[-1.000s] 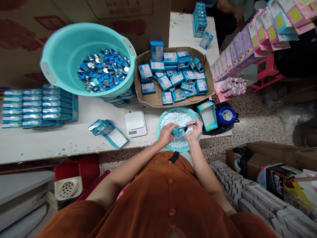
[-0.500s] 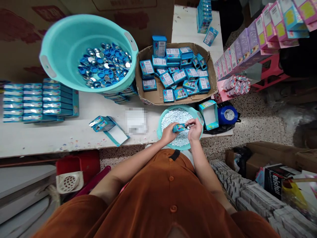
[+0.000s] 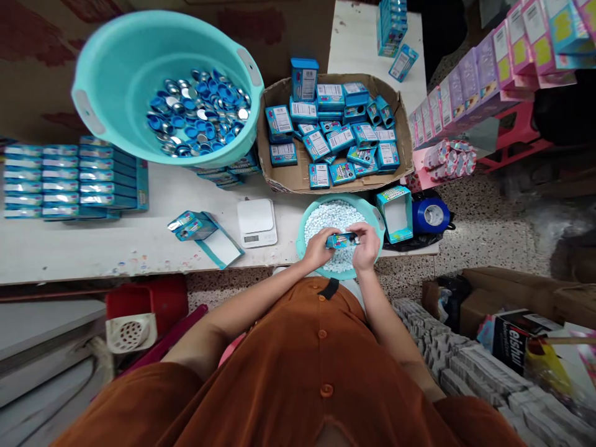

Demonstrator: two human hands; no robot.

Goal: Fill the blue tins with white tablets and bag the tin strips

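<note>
My left hand (image 3: pixel 318 249) grips a small blue box (image 3: pixel 339 240) over a teal bowl (image 3: pixel 302 231) of white pellets (image 3: pixel 333 215). At the box's right end is my right hand (image 3: pixel 366 245), its fingers curled in, with a few pellets seeming to show by the fingertips; how much it holds is partly hidden. Behind the bowl, a cardboard tray (image 3: pixel 288 180) holds several blue boxes. A large teal tub (image 3: pixel 121 68) of blue and silver caps stands at the back left.
A white scale (image 3: pixel 257 223) lies left of the bowl, beside an opened blue carton (image 3: pixel 221 244). Stacked blue boxes (image 3: pixel 60 180) stand far left. Right of the bowl are an upright open carton (image 3: pixel 395 214) and a blue tape roll (image 3: pixel 431 215). Pink packages (image 3: pixel 459 93) line the right.
The view has shifted slightly. My right hand has moved a little at the box's end, its fingers now bent more over it. My left hand still holds the box.
</note>
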